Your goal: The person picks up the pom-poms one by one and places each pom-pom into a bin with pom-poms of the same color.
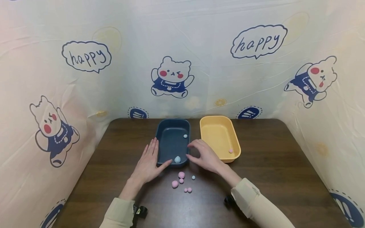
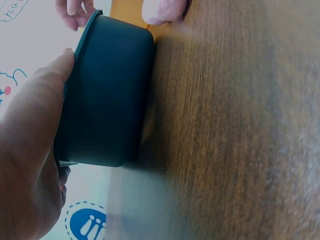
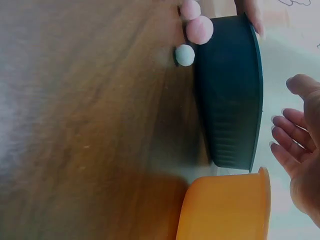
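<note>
A dark blue container [image 1: 172,144] stands on the table with a larger light blue ball [image 1: 177,159], slightly pointed on top, and a smaller pale blue ball [image 1: 185,136] inside. My left hand [image 1: 146,166] rests on its near left corner, fingers straight along the left rim and thumb along the near rim. Beside the right rim hovers my right hand [image 1: 207,157]; its fingers are loosely bent, and nothing shows between them. In front of the container lie several pink balls [image 1: 181,174] and one small light blue ball [image 1: 193,177].
To the right is a yellow container [image 1: 219,136] with a small pink ball [image 1: 230,151] near its front right corner. Both containers stand toward the back of the brown wooden table [image 1: 271,177]. A printed curtain [image 1: 211,79] hangs behind and along the sides.
</note>
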{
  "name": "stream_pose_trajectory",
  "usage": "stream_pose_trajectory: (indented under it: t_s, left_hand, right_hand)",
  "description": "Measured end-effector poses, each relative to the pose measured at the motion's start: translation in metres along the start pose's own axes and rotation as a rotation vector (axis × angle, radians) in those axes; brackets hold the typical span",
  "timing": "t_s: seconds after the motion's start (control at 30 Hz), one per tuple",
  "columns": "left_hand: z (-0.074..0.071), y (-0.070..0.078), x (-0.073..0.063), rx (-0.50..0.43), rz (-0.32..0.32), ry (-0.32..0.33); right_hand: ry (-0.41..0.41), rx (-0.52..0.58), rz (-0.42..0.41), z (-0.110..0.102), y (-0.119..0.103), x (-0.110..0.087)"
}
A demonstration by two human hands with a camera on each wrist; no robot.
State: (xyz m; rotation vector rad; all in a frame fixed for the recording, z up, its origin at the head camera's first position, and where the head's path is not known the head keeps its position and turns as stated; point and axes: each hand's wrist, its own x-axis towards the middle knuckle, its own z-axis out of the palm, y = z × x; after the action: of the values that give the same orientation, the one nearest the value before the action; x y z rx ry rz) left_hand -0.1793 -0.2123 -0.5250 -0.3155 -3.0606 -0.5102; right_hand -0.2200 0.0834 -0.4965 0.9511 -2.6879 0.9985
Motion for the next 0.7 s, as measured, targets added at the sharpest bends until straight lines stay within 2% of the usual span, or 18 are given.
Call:
stream_pose_trajectory:
  t_s: [0.5,0.7]
  left_hand:
    - [0.003,-0.001,0.001,-0.001,-0.005,0.004]
    - [0.003,-0.002,0.001,0.000,-0.004,0.005]
  right_hand:
    - [-0.010,0.054,-0.049,-0.002,-0.006,-0.024]
    - [-0.043,0.072,-0.061,-0.002,-0.005,-0.034]
